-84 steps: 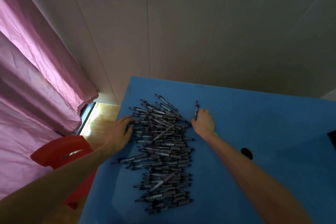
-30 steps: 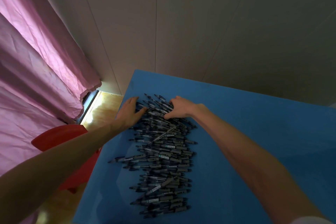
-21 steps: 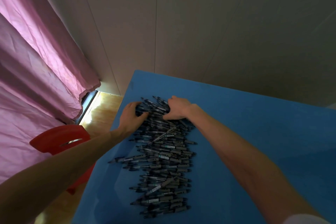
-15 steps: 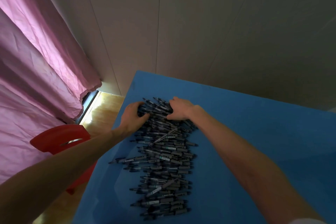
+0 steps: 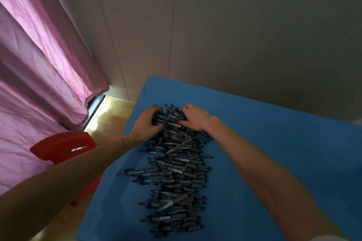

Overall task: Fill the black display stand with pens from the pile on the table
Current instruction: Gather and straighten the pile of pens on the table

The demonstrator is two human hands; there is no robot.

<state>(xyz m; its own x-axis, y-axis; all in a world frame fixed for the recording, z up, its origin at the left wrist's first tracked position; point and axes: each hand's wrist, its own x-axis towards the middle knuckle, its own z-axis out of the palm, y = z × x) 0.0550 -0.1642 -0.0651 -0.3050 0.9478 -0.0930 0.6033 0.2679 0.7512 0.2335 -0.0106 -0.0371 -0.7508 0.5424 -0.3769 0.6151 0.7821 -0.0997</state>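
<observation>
Your long pile of dark plastic pens [image 5: 176, 170] lies on the blue table [image 5: 274, 143] near its left edge; your left hand [image 5: 146, 123] and right hand [image 5: 195, 117] flank its far end, the red plastic stool [image 5: 58, 146] beside that edge.

Both forearms are being shown bare from elbow to wrist. No watch, ring or glove is being worn on the left hand [image 5: 146, 123] or the right hand [image 5: 195, 118]. A white sleeve edge [image 5: 331, 237] is being glimpsed at the right upper arm.

Dim room; daylight under curtain [image 5: 39, 68] lower left; wide-angle edge bending; slight blur, pens [image 5: 176, 172].
</observation>
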